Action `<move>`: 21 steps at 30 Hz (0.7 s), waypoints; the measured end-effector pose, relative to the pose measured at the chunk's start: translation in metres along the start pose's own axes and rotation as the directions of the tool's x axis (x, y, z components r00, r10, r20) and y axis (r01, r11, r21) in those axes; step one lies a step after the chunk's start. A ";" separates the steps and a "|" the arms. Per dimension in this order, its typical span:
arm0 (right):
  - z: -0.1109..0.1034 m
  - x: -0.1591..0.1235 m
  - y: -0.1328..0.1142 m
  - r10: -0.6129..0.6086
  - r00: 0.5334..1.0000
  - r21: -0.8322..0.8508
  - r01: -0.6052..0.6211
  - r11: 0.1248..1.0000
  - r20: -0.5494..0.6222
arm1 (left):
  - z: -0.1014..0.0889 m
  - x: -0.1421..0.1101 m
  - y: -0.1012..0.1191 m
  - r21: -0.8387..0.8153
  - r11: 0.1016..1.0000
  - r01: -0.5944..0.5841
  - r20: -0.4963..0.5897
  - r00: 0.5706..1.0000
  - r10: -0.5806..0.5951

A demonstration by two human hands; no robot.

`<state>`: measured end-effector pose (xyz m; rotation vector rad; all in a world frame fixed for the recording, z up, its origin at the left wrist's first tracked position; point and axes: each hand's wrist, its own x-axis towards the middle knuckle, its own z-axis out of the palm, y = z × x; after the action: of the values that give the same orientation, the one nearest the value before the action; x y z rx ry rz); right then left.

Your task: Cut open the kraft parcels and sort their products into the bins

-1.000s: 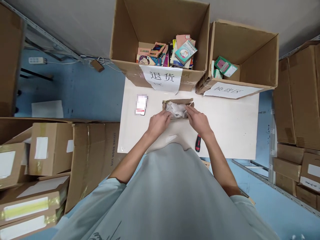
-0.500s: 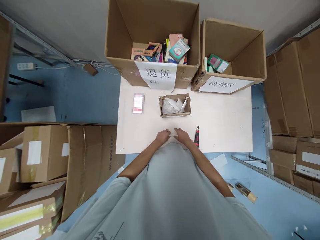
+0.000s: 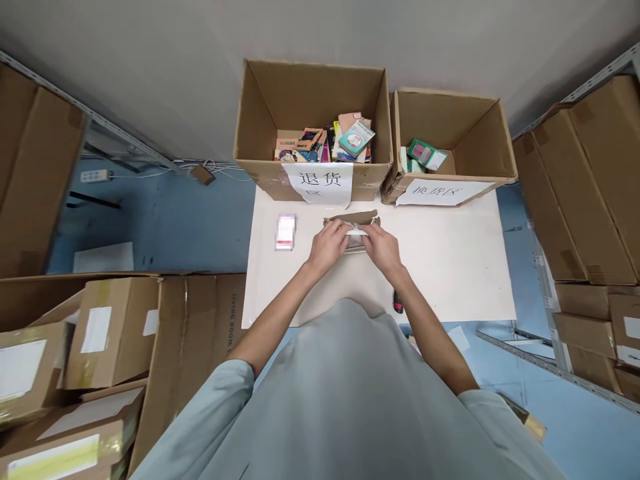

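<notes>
My left hand point(image 3: 330, 248) and my right hand point(image 3: 382, 249) are raised over the small cardboard box point(image 3: 370, 217). Between them they pinch a folded white piece of paper point(image 3: 356, 232), stretched level from one hand to the other. Most of the box and the white scraps in it are hidden behind my hands and the paper. Beside my right forearm lies a red and black utility knife point(image 3: 398, 304), its upper part covered by the arm.
A large carton of books point(image 3: 260, 177) and a smaller carton holding green packages point(image 3: 505, 175), both labelled, stand along the table's back. A blurred-out flat item point(image 3: 285, 232) lies left on the white table point(image 3: 460, 267). Parcels fill a big carton point(image 3: 195, 333) at the lower left.
Both hands have moved forward from the table's front edge to above the small box, bringing the white paper along. The view has tilted up, showing more wall.
</notes>
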<state>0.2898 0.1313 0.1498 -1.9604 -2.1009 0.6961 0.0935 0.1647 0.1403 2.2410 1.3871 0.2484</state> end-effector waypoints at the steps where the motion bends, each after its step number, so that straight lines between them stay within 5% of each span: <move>1: 0.002 0.012 0.005 -0.004 1.000 -0.005 0.004 1.000 0.022 | 0.003 0.008 -0.004 0.003 1.000 0.023 0.041 0.999 -0.023; 5: 0.016 0.028 0.040 -0.063 0.996 0.068 0.067 0.995 -0.065 | 0.018 0.004 -0.030 -0.081 0.985 0.151 -0.038 0.987 -0.154; 8: 0.028 0.019 0.072 0.086 0.974 0.200 -0.043 0.979 -0.209 | 0.031 -0.019 -0.056 -0.230 0.919 0.321 -0.145 0.922 -0.359; 12: 0.044 0.011 0.095 0.362 0.930 0.355 -0.320 0.878 -0.057 | 0.050 -0.033 -0.079 -0.443 0.736 0.512 0.049 0.833 -0.550; 16: 0.054 0.010 0.086 0.427 0.904 0.326 -0.414 0.850 0.034 | 0.067 -0.026 -0.079 -0.553 0.647 0.525 0.204 0.838 -0.505; 21: 0.051 -0.009 0.071 0.417 0.908 0.249 -0.396 0.884 -0.035 | 0.073 -0.025 -0.067 -0.567 0.679 0.466 0.164 0.872 -0.462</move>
<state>0.3317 0.1136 0.0747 -2.2630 -1.4821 0.8673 0.0580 0.1450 0.0460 1.3230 1.5552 0.4249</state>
